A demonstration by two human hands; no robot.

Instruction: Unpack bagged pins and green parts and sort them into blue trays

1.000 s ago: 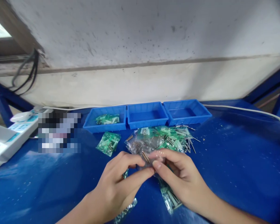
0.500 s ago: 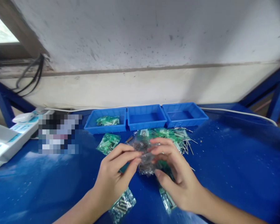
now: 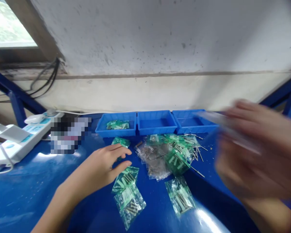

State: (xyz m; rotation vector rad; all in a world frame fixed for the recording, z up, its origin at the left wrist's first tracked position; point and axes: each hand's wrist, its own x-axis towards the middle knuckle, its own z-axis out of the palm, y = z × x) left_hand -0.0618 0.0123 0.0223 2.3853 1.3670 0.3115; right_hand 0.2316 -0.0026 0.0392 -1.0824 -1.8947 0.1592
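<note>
Pretty busy blue table (image 3: 92,204) here: a white power strip (image 3: 21,139) with chunky plugs takes up the left side, right next to a pixelated patch (image 3: 69,136) I can't make out, and a white cord (image 3: 87,113) runs along the foot of the wall (image 3: 150,94). Three blue bins (image 3: 156,129) sit in a row at the back, the left one holding some green packets. In front of them is the messy bit, a heap of crinkly clear bags (image 3: 155,161) overlapping shiny green packets (image 3: 181,145), with thin, straight metal pins (image 3: 196,153) poking out on the right. Closer in, flat square-ish packets (image 3: 129,205) lie on the smooth, glossy top, pins and pale strips showing through the film. The left hand (image 3: 104,163) is just beside those, fingers and thumb spread apart with nothing visible between them, and it partly covers another green packet (image 3: 121,141) behind it. The right hand (image 3: 252,152) is a big blur, raised off to the right and blocking that side; it seems to be pinching a see-through piece of plastic (image 3: 229,129), whose end overlaps the right bin from this angle. How tight the grip is, can't tell.
</note>
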